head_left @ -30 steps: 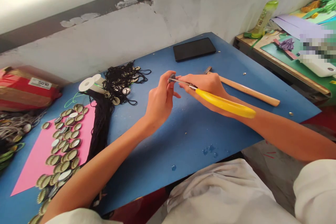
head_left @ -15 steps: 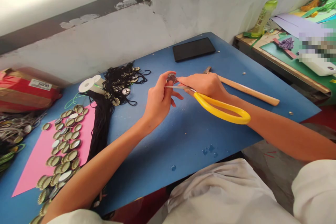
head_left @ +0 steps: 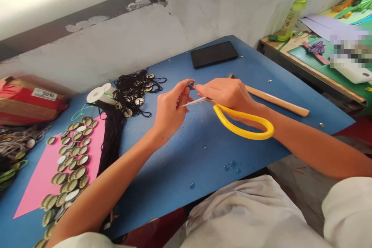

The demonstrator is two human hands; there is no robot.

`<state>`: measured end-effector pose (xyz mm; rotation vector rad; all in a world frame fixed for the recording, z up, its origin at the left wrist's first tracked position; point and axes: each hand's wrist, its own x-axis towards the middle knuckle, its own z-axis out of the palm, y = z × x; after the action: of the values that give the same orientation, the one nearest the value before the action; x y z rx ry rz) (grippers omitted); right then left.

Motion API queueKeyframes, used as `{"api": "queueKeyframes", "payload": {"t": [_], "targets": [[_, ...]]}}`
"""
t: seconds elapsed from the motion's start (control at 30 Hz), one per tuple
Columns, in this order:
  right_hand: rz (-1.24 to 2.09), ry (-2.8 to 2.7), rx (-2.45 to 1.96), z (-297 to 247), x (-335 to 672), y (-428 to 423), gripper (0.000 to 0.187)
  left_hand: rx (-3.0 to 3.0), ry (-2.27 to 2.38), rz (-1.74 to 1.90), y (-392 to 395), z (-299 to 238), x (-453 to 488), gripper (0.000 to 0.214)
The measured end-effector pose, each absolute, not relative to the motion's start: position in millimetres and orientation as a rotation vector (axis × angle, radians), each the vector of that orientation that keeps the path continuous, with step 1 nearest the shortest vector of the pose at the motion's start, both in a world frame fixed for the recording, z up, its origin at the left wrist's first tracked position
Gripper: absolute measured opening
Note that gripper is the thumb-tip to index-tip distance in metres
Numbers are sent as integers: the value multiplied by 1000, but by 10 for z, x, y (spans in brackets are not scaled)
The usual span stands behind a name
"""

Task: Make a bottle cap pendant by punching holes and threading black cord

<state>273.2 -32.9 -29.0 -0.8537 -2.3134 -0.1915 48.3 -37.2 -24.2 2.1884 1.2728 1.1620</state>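
Observation:
My left hand (head_left: 172,105) is closed, pinching a bottle cap (head_left: 190,84) between thumb and fingers above the table. Yellow-handled scissors (head_left: 245,124) are in the closed grip of my right hand (head_left: 225,93). Their metal blades point left, the tip close to the left fingers. The right fingertips meet the cap's edge; a small part there is too tiny to make out. Behind the right hand lies a hammer (head_left: 279,100) with a wooden handle, its head partly hidden.
Many bottle caps (head_left: 74,149) cover a pink sheet (head_left: 31,193) on the left, beside black cords (head_left: 112,139). A white spool (head_left: 100,95) stands behind them. A black phone-like slab (head_left: 214,54) lies at the back of the blue table (head_left: 174,162). Red box (head_left: 29,100) at far left.
The left hand has shifted slightly left and turned, so the cap now shows more edge-on. The scissors have tilted a little, with their tip lower and more of the blades visible.

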Motion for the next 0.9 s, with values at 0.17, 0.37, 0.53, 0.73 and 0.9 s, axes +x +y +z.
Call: {"api": "queueKeyframes", "payload": {"t": [0.17, 0.37, 0.53, 0.73, 0.9], "targets": [[-257, -2414, -750, -200, 2783, -312, 48, 2150, 1299, 1116, -394, -238, 500, 30], [-223, -2513, -632, -85, 2863, -313, 47, 2030, 1255, 1104, -442, -312, 552, 30], [-213, -2527, -741, -113, 2831, -376, 40, 1883, 1301, 1140, -549, -361, 610, 28], [-260, -2505, -919, -187, 2710, -411, 38, 1782, 1291, 1194, -599, -397, 623, 28], [-301, -2431, -921, -312, 2635, -418, 39, 1677, 1244, 1246, -628, -406, 639, 27]]}}
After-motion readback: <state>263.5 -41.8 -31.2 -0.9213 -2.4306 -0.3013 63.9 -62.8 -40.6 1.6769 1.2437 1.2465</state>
